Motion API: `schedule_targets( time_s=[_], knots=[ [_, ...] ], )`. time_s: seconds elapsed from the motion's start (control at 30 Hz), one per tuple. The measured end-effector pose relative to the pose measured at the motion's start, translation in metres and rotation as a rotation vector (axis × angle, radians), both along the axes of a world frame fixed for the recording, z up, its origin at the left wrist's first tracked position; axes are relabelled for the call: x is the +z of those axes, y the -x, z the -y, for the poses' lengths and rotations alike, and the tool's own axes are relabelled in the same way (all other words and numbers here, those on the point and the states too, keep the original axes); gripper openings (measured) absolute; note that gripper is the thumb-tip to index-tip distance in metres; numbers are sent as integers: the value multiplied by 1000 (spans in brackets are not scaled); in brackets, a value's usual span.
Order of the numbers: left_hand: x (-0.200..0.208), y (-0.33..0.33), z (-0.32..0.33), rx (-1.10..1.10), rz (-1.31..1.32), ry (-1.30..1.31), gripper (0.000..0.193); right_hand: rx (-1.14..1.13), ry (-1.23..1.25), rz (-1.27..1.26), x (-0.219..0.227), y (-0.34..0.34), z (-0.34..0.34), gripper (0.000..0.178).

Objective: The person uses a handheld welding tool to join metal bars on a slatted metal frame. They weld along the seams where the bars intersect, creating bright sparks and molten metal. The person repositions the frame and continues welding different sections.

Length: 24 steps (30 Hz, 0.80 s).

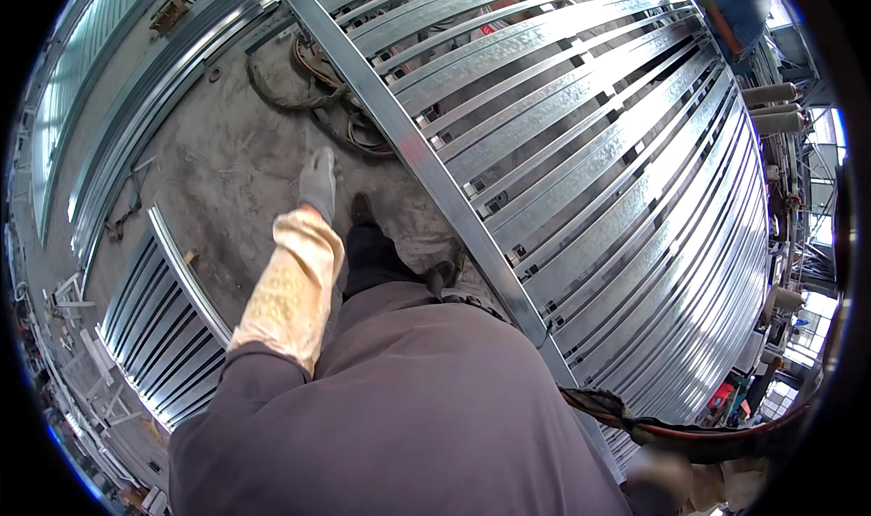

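Observation:
My left hand (pixel 318 187), in a grey glove, hangs over the dusty floor to the left of a large metal frame. Its fingers are stretched out with nothing in them. A stained tan sleeve guard (pixel 292 275) covers that forearm. The frame's long side beam (pixel 408 144) runs past my body, with many shiny galvanised slats (pixel 599 162) fixed across it. My right arm reaches to the lower right edge, where a tan sleeve guard (pixel 709 489) shows beside a blurred patch. The fingers of my right hand cannot be made out. A dark cable bundle (pixel 635 416) passes just above this arm.
Coiled hoses and cables (pixel 349 126) lie on the floor against the frame. A smaller slatted panel (pixel 168 325) stands at the left, with long metal profiles (pixel 150 108) beyond it. Another person (pixel 737 17) is at the far right corner of the frame. Brown rolls (pixel 771 103) are stacked behind it.

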State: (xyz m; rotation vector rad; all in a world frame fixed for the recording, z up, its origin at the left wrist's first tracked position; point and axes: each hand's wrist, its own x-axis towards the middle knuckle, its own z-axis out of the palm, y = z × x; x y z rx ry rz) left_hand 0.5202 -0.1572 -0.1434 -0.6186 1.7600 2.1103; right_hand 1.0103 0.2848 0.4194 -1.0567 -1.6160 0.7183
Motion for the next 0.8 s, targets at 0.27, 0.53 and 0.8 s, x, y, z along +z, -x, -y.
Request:
schedule_targets(
  time_s=[0.27, 0.53, 0.8],
  knots=[
    [63, -77, -46, -112, -63, 27, 36, 190, 87, -49, -20, 9, -56, 57],
    [59, -63, -98, -77, -264, 214, 42, 549, 254, -72, -46, 145, -99, 59],
    [126, 0, -151, -255, -792, 1004, 50, 927, 624, -8, -113, 373, -76, 61]
  ],
)
